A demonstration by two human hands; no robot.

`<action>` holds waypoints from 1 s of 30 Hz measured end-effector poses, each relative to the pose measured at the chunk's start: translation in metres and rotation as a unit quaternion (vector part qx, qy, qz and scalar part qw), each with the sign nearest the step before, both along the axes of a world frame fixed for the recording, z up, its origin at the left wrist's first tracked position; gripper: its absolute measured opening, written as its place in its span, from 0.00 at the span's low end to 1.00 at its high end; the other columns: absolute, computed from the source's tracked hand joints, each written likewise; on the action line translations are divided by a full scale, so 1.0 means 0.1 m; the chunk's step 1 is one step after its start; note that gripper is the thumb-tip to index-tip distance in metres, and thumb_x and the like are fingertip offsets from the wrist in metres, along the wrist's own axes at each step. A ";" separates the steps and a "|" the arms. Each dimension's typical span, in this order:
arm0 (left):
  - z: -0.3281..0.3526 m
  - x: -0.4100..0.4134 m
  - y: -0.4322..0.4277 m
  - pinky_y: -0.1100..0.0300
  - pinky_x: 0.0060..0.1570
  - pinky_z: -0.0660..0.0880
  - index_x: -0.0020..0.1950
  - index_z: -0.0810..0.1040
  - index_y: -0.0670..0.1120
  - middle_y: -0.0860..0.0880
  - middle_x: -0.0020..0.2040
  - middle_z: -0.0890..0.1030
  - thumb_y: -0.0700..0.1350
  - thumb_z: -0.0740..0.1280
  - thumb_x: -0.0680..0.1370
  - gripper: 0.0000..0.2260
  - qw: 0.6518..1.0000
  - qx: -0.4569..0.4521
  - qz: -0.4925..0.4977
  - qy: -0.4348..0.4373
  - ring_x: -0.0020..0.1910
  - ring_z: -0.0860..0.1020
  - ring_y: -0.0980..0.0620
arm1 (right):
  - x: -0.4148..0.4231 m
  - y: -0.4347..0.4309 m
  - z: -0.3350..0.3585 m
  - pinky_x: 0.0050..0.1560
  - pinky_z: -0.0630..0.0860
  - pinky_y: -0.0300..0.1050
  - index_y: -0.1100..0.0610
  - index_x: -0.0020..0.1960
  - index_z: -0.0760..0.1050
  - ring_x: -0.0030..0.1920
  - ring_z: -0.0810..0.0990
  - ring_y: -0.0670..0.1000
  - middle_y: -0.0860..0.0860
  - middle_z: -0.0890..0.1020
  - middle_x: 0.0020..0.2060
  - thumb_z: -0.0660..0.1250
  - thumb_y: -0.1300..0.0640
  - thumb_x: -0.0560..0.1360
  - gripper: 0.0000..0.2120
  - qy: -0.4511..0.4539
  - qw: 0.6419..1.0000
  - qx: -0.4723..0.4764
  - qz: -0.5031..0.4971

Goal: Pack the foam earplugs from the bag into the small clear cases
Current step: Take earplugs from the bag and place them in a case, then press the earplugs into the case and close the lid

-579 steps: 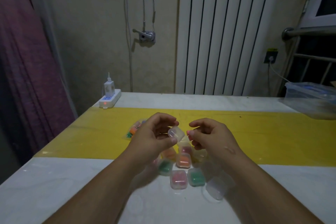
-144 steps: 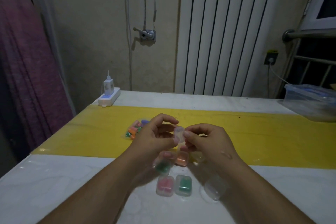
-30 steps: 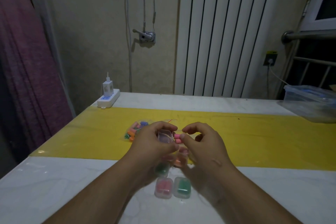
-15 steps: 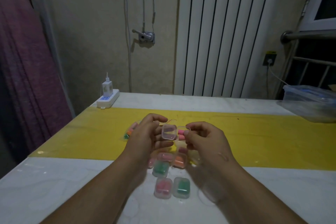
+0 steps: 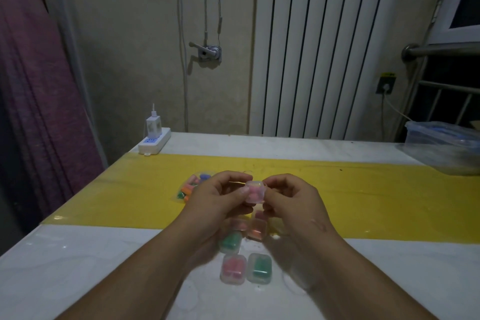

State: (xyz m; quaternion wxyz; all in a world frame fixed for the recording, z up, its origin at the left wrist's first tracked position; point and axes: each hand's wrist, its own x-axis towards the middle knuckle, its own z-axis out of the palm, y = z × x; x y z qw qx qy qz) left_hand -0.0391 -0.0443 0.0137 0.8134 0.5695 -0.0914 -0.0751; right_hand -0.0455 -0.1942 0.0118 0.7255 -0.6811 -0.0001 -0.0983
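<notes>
Your fingers (image 5: 235,179) curl in from both sides and pinch 1 small clear case (image 5: 255,194). Your left hand (image 5: 215,202) takes its left edge and your right hand (image 5: 293,200) its right edge. The case hangs above the near half of the yellow strip (image 5: 376,200), lifted off the table (image 5: 78,267). It is a rounded square of cloudy plastic with pink earplugs (image 5: 252,192) showing through. You cannot tell whether its lid is snapped down, because fingertips cover both edges and the picture is soft there.

On the strip's near edge, below your hands, sit an orange-filled case (image 5: 257,228) and a green-filled case (image 5: 230,241). A pinkish case (image 5: 239,224) beside them is half hidden by your left hand. Just off the strip's near edge, on the white top, a pink-filled case (image 5: 233,269) and a second green case (image 5: 259,267) lie side by side, touching.

The bag (image 5: 191,187) lies on the strip behind your left hand. Only its left part shows, with orange, green and blue pieces.

To the right of your hands the strip runs bare. Past its far edge a power strip (image 5: 154,141) sits at the left corner. A lidded plastic box (image 5: 446,145) sits at the right, overlapping the strip's far edge and cut off by the frame.
</notes>
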 end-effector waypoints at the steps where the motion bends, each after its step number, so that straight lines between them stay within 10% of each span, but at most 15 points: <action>1: 0.00 0.01 0.00 0.57 0.28 0.73 0.54 0.81 0.42 0.44 0.43 0.83 0.35 0.70 0.75 0.09 1.000 0.001 0.006 -0.001 0.37 0.80 0.48 | 0.00 0.01 0.01 0.38 0.78 0.52 0.62 0.46 0.80 0.30 0.77 0.51 0.54 0.80 0.33 0.72 0.63 0.73 0.03 0.003 1.000 0.015 0.008; 4: -0.02 0.03 0.00 0.54 0.32 0.73 0.53 0.81 0.42 0.42 0.43 0.81 0.35 0.71 0.74 0.09 1.000 0.014 0.027 -0.009 0.39 0.77 0.45 | 0.02 0.01 0.02 0.41 0.77 0.52 0.62 0.46 0.80 0.34 0.77 0.52 0.57 0.81 0.36 0.62 0.62 0.80 0.09 0.023 0.999 0.042 0.026; 9: -0.03 0.02 -0.02 0.53 0.32 0.76 0.51 0.83 0.45 0.39 0.46 0.80 0.37 0.74 0.73 0.08 0.997 0.038 0.059 -0.024 0.41 0.77 0.45 | 0.00 -0.03 0.02 0.42 0.82 0.50 0.60 0.46 0.81 0.34 0.81 0.51 0.54 0.83 0.36 0.75 0.58 0.72 0.06 0.004 0.998 -0.060 0.024; 15: 0.02 0.04 0.03 0.69 0.23 0.70 0.47 0.81 0.39 0.42 0.40 0.76 0.34 0.68 0.77 0.03 0.975 0.112 0.159 -0.111 0.28 0.74 0.61 | 0.01 -0.27 0.16 0.32 0.72 0.41 0.59 0.40 0.82 0.30 0.75 0.48 0.52 0.81 0.30 0.74 0.63 0.72 0.03 0.028 0.985 -0.171 -0.003; 30: -0.11 0.37 0.36 0.61 0.44 0.75 0.47 0.82 0.53 0.58 0.45 0.81 0.34 0.63 0.75 0.15 0.865 0.349 0.305 -0.193 0.47 0.77 0.56 | -0.10 -0.17 0.09 0.36 0.79 0.44 0.52 0.35 0.82 0.32 0.81 0.46 0.46 0.82 0.28 0.77 0.52 0.64 0.05 0.124 0.880 -0.452 0.079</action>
